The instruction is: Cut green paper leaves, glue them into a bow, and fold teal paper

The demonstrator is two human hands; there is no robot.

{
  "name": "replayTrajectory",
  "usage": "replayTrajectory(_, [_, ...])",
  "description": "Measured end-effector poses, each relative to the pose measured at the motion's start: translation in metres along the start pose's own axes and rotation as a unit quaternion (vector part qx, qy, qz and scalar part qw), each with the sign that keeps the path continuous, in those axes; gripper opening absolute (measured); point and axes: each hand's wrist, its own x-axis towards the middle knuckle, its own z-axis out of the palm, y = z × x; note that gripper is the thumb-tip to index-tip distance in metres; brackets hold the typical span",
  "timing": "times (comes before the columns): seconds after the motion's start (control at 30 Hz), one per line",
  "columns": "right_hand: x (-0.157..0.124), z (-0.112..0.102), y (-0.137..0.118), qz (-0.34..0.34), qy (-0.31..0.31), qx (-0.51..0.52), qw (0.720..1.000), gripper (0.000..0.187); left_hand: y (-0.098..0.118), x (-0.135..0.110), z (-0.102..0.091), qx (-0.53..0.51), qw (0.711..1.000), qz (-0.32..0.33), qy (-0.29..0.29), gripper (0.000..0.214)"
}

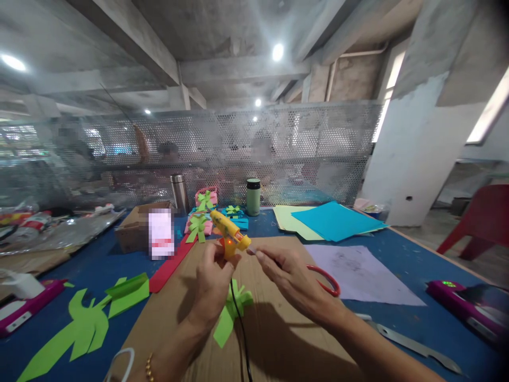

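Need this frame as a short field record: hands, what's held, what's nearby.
left hand: grips yellow glue gun, orange light lit
right hand: fingertips pinch a thin stick at the gun's rear end
under hands: green paper piece on cardboard sheet
cord: black, runs down from gun
near right hand: red-handled scissors, white paper
surface: blue table

Ahead of me a perforated mesh screen [278, 154], bare concrete beams [139, 48] with ceiling lights [277, 51], a white pillar [413, 143], a red chair [481, 223].
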Motion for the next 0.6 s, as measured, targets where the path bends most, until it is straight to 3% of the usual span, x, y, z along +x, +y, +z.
replayTrajectory(0.2, [0.000, -0.003, -0.003, -0.010, 0.002, -0.005, 1.000, 0.042, -0.002, 0.004, 0.000, -0.097, 0.993, -0.061, -0.035, 0.035])
replayTrajectory(0.47, [-0.001, -0.007, -0.010, -0.019, 0.012, -0.010, 1.000, 0.040, 0.000, 0.003, 0.002, -0.282, 0.947, -0.093, -0.124, 0.044])
replayTrajectory(0.6, [-0.001, -0.006, -0.012, -0.008, 0.018, -0.011, 1.000, 0.040, 0.003, 0.001, 0.003, -0.309, 0.932, -0.117, -0.147, 0.048])
